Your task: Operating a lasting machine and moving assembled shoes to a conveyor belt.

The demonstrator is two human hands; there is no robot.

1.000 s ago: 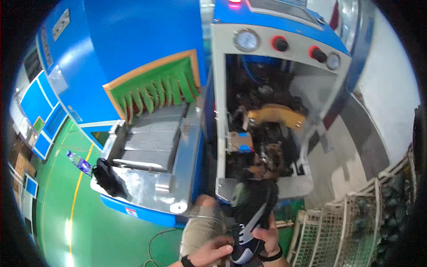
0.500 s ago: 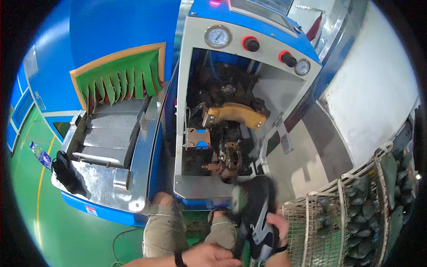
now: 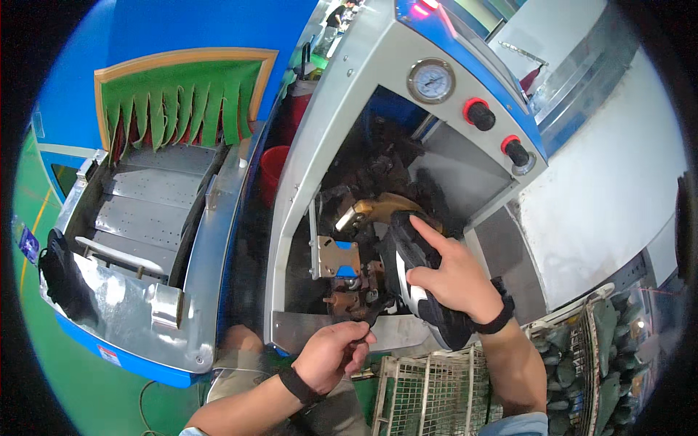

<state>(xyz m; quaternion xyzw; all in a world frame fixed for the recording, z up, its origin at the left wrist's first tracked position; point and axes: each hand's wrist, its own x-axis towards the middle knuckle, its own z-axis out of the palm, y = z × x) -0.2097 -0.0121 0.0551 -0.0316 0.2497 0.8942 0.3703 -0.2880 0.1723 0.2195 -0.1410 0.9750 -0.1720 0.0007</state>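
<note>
A black shoe [image 3: 445, 320] with a pale side panel is held in front of the machine opening, toe raised toward the inside. My right hand [image 3: 462, 280] grips it from the right, thumb on its side and index finger stretched along it. Below and left of the shoe, my left hand [image 3: 338, 356] is closed, pinching a thin dark strip [image 3: 376, 307] that runs up toward the shoe; whether the two are joined I cannot tell. Behind the shoe, inside the machine, a curved yellow pad [image 3: 385, 208] is partly hidden. A brown-and-blue plate [image 3: 339, 259] sits left of the shoe, above metal clamp parts [image 3: 345, 301].
The machine's frame [image 3: 309, 171] carries a gauge [image 3: 431, 81] and red-ringed knobs [image 3: 479, 115]. On the left, a metal conveyor [image 3: 156, 200] leads under a green fringed curtain [image 3: 182, 102]; a black shoe [image 3: 65, 276] rests at its front. A wire rack [image 3: 436, 392] stands at lower right, with grey shoe lasts [image 3: 607, 356].
My right hand has lifted the shoe up and forward to the machine opening. My left hand has risen as well, near the opening's lower edge. The view has shifted.
</note>
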